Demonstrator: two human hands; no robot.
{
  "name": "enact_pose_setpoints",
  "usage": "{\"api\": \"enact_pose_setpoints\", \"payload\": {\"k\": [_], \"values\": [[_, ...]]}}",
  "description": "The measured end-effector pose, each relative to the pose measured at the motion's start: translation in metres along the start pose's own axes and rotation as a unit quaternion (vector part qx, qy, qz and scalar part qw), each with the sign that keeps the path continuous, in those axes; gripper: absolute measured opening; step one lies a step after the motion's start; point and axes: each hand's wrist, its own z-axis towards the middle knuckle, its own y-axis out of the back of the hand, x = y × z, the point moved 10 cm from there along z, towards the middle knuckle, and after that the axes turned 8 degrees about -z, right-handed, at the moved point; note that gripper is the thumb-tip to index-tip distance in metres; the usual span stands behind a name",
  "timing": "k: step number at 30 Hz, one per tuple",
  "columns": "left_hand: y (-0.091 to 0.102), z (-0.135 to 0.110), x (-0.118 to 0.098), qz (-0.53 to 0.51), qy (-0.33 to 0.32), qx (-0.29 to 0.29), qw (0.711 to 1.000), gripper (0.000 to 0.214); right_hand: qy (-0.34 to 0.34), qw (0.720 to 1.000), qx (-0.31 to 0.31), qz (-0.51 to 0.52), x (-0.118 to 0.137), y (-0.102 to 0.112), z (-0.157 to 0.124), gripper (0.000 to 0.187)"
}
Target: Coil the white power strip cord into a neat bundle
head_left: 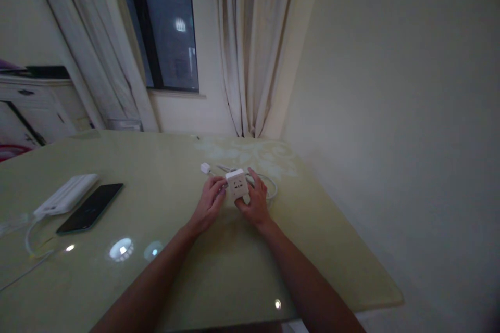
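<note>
A white cube-shaped power strip [237, 184] is tilted up over the table, its face with socket slots turned towards me. My right hand [255, 200] grips it from the right, thumb below and fingers round the far side. Close against its left side is my left hand [211, 199], fingers closed on a thin white cord that is mostly hidden by them. Just beyond those fingers a small white plug [205, 168] lies on the table with a short piece of cord leading back towards the hand. A loop of white cable [274, 187] lies behind and right of my right hand.
The glass-topped table [164, 166] meets the wall on the right. Towards the left lie a black phone [90, 209] and a white power bank [69, 193] with a thin white cable [28, 242]. Curtains and a window stand behind.
</note>
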Motion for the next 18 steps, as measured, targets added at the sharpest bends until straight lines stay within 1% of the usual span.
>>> {"api": "enact_pose_setpoints", "payload": {"k": [3,4,6,8,10,11,12,13,14,15,18], "values": [[-0.003,-0.001,-0.003,-0.021,-0.009,0.029,0.999,0.032,0.060,0.998,0.024,0.014,-0.001,-0.002,0.003,0.055],[-0.003,0.000,-0.003,-0.031,-0.004,0.032,0.999,0.031,0.072,0.997,0.031,0.020,0.000,-0.002,0.003,0.054],[0.001,0.002,0.003,-0.067,0.019,0.025,0.997,0.030,0.077,0.995,0.046,0.038,0.001,-0.002,0.003,0.047],[0.008,0.005,0.018,-0.145,0.068,-0.011,0.987,0.034,0.069,0.994,0.051,0.066,0.004,0.001,0.002,0.037],[0.019,0.006,0.039,-0.235,0.131,-0.072,0.961,0.042,0.064,0.991,0.034,0.113,0.008,0.009,0.003,0.026],[0.023,0.005,0.050,-0.260,0.159,-0.100,0.947,0.046,0.058,0.988,0.014,0.140,0.009,0.016,0.003,0.021],[0.027,0.004,0.059,-0.264,0.180,-0.117,0.941,0.049,0.044,0.985,-0.010,0.168,0.008,0.023,0.004,0.018],[0.028,0.003,0.065,-0.246,0.192,-0.118,0.943,0.050,0.022,0.980,-0.036,0.197,0.004,0.030,0.005,0.017],[0.027,0.003,0.068,-0.212,0.197,-0.103,0.952,0.048,-0.007,0.972,-0.059,0.226,-0.003,0.035,0.006,0.018],[0.023,0.003,0.069,-0.173,0.193,-0.075,0.963,0.044,-0.042,0.963,-0.078,0.255,-0.011,0.039,0.006,0.021],[0.002,0.000,0.061,-0.057,0.144,0.032,0.987,0.030,-0.138,0.925,-0.120,0.332,-0.035,0.043,0.005,0.031]]}}
